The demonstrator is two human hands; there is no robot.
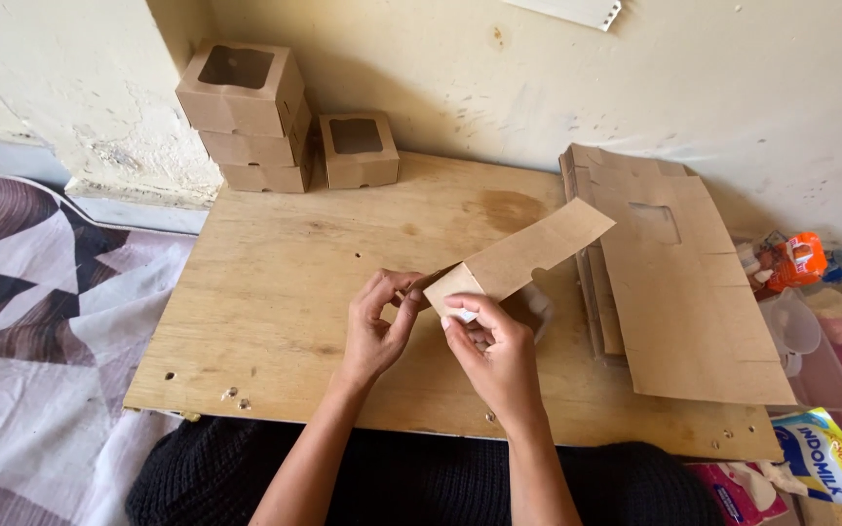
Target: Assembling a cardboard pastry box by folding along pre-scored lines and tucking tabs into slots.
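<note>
**Both hands on a half-folded cardboard box**

Far left, a patterned cloth [41, 321] meets the plywood board [275, 282]. At the board's back stand a stack of windowed boxes [246, 117] and a single windowed box [359, 148].

The left hand [377, 326] pinches the near end of the brown box blank [518, 255], fingers curled on its edge. Just right, the right hand [494, 356] grips the same end; the blank slants up and away rightward.

Its lower flaps are hidden behind the fingers. Further right lies a pile of flat blanks [684, 292].
</note>
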